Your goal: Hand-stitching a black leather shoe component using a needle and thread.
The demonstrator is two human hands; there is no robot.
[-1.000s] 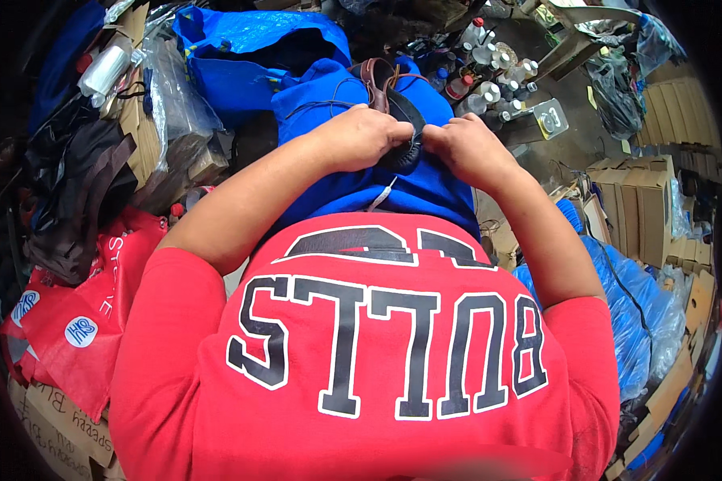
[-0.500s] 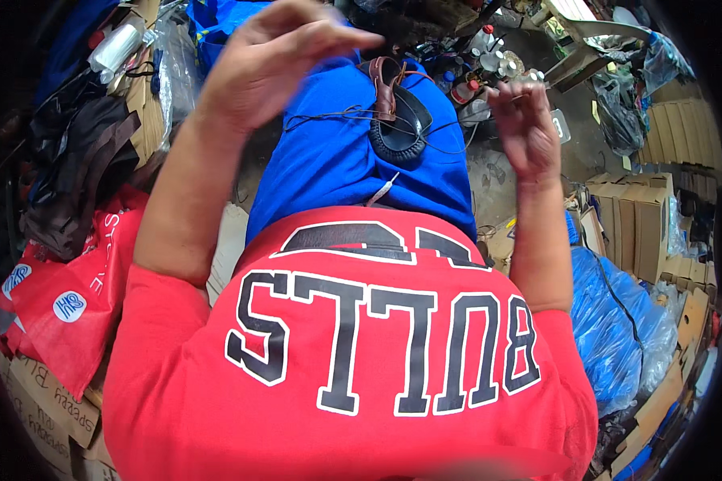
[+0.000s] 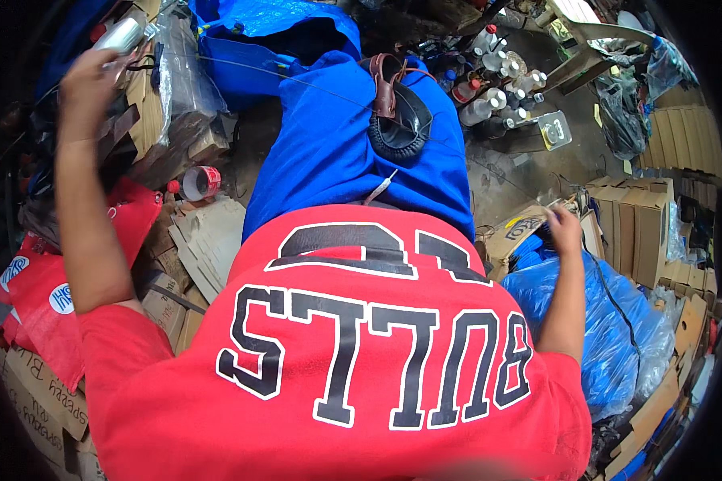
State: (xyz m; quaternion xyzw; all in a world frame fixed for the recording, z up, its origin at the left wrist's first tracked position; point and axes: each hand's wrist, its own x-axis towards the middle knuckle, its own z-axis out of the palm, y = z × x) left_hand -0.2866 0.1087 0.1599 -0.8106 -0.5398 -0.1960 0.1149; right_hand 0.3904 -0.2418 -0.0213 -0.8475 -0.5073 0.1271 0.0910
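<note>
A brown leather shoe (image 3: 384, 96) with a black ridged sole (image 3: 399, 143) rests between my thighs on my blue trousers. A dark thread (image 3: 249, 67) stretches from it to the upper left. My left hand (image 3: 88, 84), slightly blurred, is far out at that side, fingers closed on the thread. My right hand (image 3: 565, 228) is out to the right above a blue plastic-wrapped bundle (image 3: 598, 321). Its fingers are pinched together, and a faint thread runs toward them from the shoe. The fingertips of both hands are hard to see.
Several bottles (image 3: 489, 100) stand on the floor ahead to the right, near a small metal tin (image 3: 553, 130). A blue bag (image 3: 297, 32) lies beyond my knees. At left are a plastic bottle (image 3: 199, 183), cardboard sheets (image 3: 208, 240) and a red bag (image 3: 56, 321). Cardboard boxes (image 3: 634, 224) stand at right.
My hands have swung apart, the left outward to the far left, the right down and outward. The loose thread loops over the shoe are now drawn out straight. The shoe stays in my lap.
</note>
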